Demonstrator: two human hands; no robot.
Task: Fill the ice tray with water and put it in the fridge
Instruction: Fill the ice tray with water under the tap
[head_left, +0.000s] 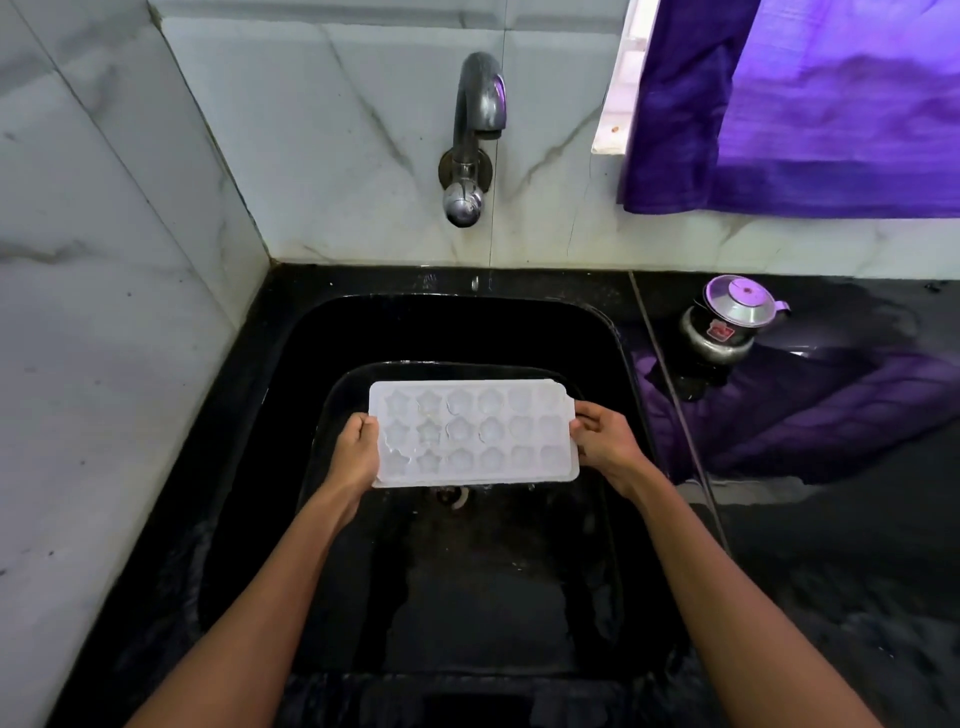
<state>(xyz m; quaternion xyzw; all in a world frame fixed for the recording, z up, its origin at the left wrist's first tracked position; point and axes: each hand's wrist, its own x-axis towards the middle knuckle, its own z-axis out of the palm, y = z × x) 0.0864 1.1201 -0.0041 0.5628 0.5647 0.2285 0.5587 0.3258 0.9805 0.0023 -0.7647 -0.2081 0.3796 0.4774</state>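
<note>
The white ice tray (474, 434) was held level over the black sink (597, 332), above the drain (451, 496) and towards the sink's far half, its long sides running left to right. It was gripped at its left short edge by the left hand (356, 454) and at its right short edge by the right hand (605, 441), the fingers of each curled round the rim, with both arms reaching in from the near edge.

The tray was well below and in front of the wall tap (475, 135), and no stream of water could be made out falling from the spout. The filling was judged either not begun or barely done: the star and flower moulds looked pale and mostly dry, though the plastic was translucent and a shallow fill could not be ruled out. The carrying to the fridge was plainly left to do, and no fridge was in view.

On the black desk to the right of the sink a small steel lidded pot (727, 325) stood near the back wall, with a purple curtain (810, 114) hanging above it. Whether the tap knob was turned on could not be told. The underside of the tray and the fingers beneath it were hidden, and the desk's right side was cut off by the frame.
</note>
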